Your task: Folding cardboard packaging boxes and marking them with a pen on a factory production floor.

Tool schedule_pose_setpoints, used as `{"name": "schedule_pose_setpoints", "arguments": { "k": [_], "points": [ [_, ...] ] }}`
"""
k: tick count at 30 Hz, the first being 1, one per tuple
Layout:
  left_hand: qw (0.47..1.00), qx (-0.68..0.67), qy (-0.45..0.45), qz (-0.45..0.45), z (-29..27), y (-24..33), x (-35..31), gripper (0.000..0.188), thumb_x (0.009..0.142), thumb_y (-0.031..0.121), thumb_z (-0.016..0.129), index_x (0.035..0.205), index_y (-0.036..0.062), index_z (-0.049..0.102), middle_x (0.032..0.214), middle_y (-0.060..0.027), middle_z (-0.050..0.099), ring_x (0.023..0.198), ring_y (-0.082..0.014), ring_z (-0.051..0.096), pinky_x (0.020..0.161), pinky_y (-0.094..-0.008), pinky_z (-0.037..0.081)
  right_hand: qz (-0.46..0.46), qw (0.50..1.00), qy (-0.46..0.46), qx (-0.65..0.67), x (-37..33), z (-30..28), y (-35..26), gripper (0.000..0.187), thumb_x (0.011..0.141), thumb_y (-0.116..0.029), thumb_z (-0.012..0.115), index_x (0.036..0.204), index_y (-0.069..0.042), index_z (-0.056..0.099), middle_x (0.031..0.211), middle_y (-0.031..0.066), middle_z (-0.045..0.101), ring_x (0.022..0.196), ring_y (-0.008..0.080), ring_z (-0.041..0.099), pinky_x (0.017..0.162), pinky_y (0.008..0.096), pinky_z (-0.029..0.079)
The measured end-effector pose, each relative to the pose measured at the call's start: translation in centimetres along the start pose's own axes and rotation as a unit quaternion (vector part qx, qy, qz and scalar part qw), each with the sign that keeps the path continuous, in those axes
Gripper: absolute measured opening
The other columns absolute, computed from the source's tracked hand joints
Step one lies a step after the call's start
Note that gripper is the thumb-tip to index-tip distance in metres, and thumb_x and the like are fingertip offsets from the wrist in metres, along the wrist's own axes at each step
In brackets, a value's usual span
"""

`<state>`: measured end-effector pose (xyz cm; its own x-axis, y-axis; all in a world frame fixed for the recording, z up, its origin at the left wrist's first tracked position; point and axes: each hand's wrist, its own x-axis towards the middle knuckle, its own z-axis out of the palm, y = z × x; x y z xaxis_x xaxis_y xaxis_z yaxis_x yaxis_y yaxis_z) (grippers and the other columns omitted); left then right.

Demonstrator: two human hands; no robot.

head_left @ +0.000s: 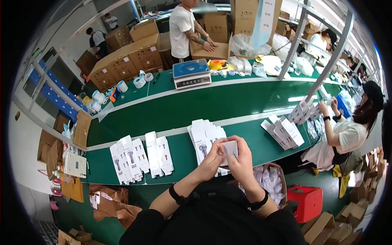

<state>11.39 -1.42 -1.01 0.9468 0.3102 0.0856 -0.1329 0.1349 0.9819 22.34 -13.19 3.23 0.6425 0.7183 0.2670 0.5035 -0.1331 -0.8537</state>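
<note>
Head view: workshop [25, 147], green workbench [181, 148]. Over its near edge, left hand [212, 157] and right hand [242, 158] clamp a carton [230, 149].

Bright from above, bowed at the edges

The light is bright and broad, apparently from overhead, with only faint shadows on the bench [98, 165]. 1 pale streak of glare lies on the green belt [302, 98] beyond the bench's far edge, toward its right corner. Under the near edge it is dimmer. That edge bows (the fisheye lens at work), and black fills the view's 4 corners. The white cartons [200, 134] look fairly sharp; far past them, 1 patch is smeared.
</note>
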Motion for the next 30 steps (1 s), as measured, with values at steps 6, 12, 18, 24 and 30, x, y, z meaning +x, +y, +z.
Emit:
{"name": "schedule_pose_setpoints", "arguments": {
  "k": [6,12,18,24,30],
  "points": [
    [0.995,-0.027,-0.025,0.095,0.1,-0.9,1.1,0.070,0.094,0.020,0.071,0.150,0.0029,0.034,0.159,-0.0164,0.033,0.148,-0.0273,0.034,0.121,-0.0430,0.029,-0.014,0.999,0.007,0.049,0.7,-2.6,0.4,0.052,0.077,-0.013,0.070,0.126,0.001,0.056,0.123,0.0193,0.061,0.114,0.0375,0.062,0.100,0.0410,0.050],
    [0.877,0.438,-0.089,0.175,-1.6,-5.2,2.8,0.095,0.075,0.033,0.088,0.152,0.0073,0.039,0.163,-0.0218,0.028,0.152,-0.0420,0.026,0.122,-0.0564,0.025,-0.047,0.988,-0.027,-0.147,-1.2,-3.7,4.5,0.064,0.071,-0.024,0.083,0.124,-0.002,0.055,0.135,0.0208,0.055,0.115,0.0412,0.062,0.095,0.0436,0.054],
    [0.756,0.645,-0.110,-0.032,-3.6,-11.4,1.5,0.106,0.069,0.036,0.092,0.156,0.0105,0.037,0.165,-0.0197,0.027,0.155,-0.0410,0.021,0.120,-0.0658,0.023,-0.044,0.928,0.064,-0.364,-1.9,-10.5,28.2,0.062,0.071,-0.019,0.084,0.123,-0.004,0.055,0.140,0.0180,0.053,0.127,0.0399,0.055,0.102,0.0458,0.049],
    [0.751,0.643,-0.128,-0.083,-4.4,-13.2,-1.5,0.096,0.074,0.029,0.086,0.155,0.0078,0.039,0.164,-0.0208,0.028,0.155,-0.0408,0.020,0.120,-0.0668,0.023,0.164,0.834,0.187,-0.493,-1.0,-12.5,33.7,0.063,0.075,-0.020,0.083,0.128,-0.005,0.053,0.140,0.0162,0.054,0.135,0.0378,0.047,0.107,0.0480,0.041],
    [0.836,0.546,-0.056,0.015,-5.4,-11.6,-2.9,0.071,0.079,0.021,0.080,0.142,-0.0011,0.054,0.151,-0.0224,0.048,0.143,-0.0387,0.044,0.116,-0.0507,0.039,0.027,0.913,0.150,-0.379,-0.6,-5.8,27.5,0.047,0.079,-0.019,0.080,0.120,-0.006,0.061,0.131,0.0134,0.059,0.135,0.0371,0.046,0.109,0.0523,0.035]
  ]
}}
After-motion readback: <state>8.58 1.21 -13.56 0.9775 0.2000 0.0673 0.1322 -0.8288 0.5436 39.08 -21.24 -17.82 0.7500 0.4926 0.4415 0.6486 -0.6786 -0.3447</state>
